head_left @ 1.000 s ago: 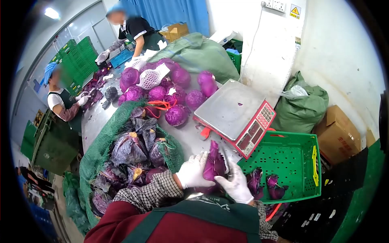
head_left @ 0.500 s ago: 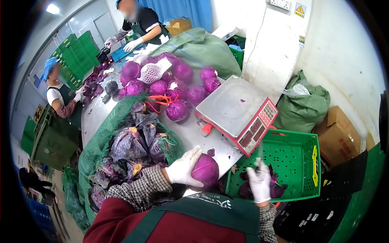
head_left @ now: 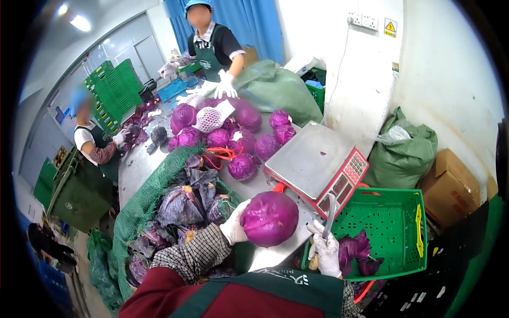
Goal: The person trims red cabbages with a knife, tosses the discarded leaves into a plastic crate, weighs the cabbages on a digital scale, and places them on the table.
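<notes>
**Fingers of two gloved hands: one purple cabbage, one knife**

One purple cabbage (head_left: 269,219), round and smooth, sits just below the middle of the frame, held up by the left hand (head_left: 232,227). That hand's fingers press against its left side; most of them are hidden, so I cannot tell how widely they spread. Lower right of centre, the right hand (head_left: 326,252) has its fingers folded around one knife (head_left: 331,212), blade pointing up the frame, apart from the cabbage.

Left of these, one green net sack (head_left: 159,183) holds several dark, leafy cabbages (head_left: 180,205), too overlapped to count. At lower right stands one green crate (head_left: 389,228) with a tangle of torn leaves (head_left: 350,253) at its left end. One red-edged scale (head_left: 313,159) rests on the metal table (head_left: 138,164), right of centre.

Above centre lies a pile of cabbages (head_left: 244,167), at least nine, with one white foam net (head_left: 212,117) plain on top. Two co-workers stand beyond: one person (head_left: 216,55) at upper centre, one person (head_left: 98,140) at left. Two green bags show, one bag (head_left: 278,93) at upper centre, one bag (head_left: 403,140) at right, beside one cardboard box (head_left: 450,183).
</notes>
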{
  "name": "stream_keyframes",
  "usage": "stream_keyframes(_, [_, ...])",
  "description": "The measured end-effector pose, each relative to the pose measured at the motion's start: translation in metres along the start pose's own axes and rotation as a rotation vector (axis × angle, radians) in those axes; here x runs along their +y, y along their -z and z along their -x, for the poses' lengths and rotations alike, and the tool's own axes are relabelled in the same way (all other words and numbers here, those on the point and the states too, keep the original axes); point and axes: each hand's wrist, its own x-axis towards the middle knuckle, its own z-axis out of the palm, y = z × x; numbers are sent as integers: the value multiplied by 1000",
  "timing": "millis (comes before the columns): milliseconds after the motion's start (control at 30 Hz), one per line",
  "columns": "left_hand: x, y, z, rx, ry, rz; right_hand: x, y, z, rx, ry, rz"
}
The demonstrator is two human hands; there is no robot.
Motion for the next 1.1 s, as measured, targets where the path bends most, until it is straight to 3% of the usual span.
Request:
stream_keyframes(100, [-6,-30,9,-69,97,113,-2,-8,3,25,37,36])
stream_keyframes(200, [-14,-24,16,178,102,-178,-5,-22,9,-13,30,115])
stream_keyframes(267, [-26,-13,15,276,160,-201,13,-27,1,-83,174,333])
stream_keyframes(333, [-32,-8,14,379,268,-264,29,-28,-7,-118,576,840])
stream_keyframes(433, [-26,5,13,425,430,-480,38,-28,-12,-76,440,823])
stream_keyframes(467, [-29,15,10,396,413,-741,35,-23,-16,-88,404,803])
stream_keyframes(567, [-38,7,15,410,-517,-1961,46,-13,-23,-71,261,762])
stream_keyframes(633, [-39,-4,4,227,-615,-2204,41,-18,-22,-69,327,809])
stream_keyframes(767, [-56,-19,-10,310,-568,-2130,24,-18,-19,-110,483,1074])
stream_keyframes(933, [-59,-35,-19,390,-497,-2219,18,-20,-17,-104,416,1190])
stream_keyframes(1033, [-58,-45,-25,402,-438,-2247,1,-24,-17,-148,174,1187])
stream_keyframes(1100, [-57,-46,-29,406,-428,-2263,2,-23,-19,-122,210,1243])
